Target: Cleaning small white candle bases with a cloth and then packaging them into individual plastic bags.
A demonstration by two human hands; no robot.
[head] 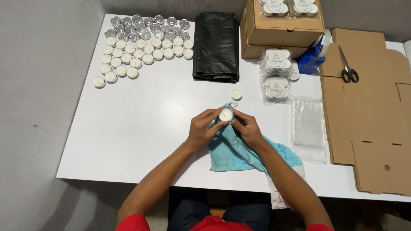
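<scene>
My left hand (202, 128) and my right hand (247, 127) meet over the middle of the white table (141, 115). Between their fingertips sits a small white tealight candle (226, 114), wrapped partly in a light blue cloth (233, 152) that trails back toward me under my right forearm. Both hands grip the candle and the cloth together. A second tealight (236, 94) lies on the table just beyond my fingers.
Rows of tealights (137, 49), some white side up and some metal side up, fill the far left. A folded black plastic bag (215, 45), cardboard boxes (278, 30), packed candle bags (276, 72), an empty clear bag (307, 128), flat cardboard (368, 124), scissors (349, 70) and a blue tape dispenser (311, 60) lie to the right.
</scene>
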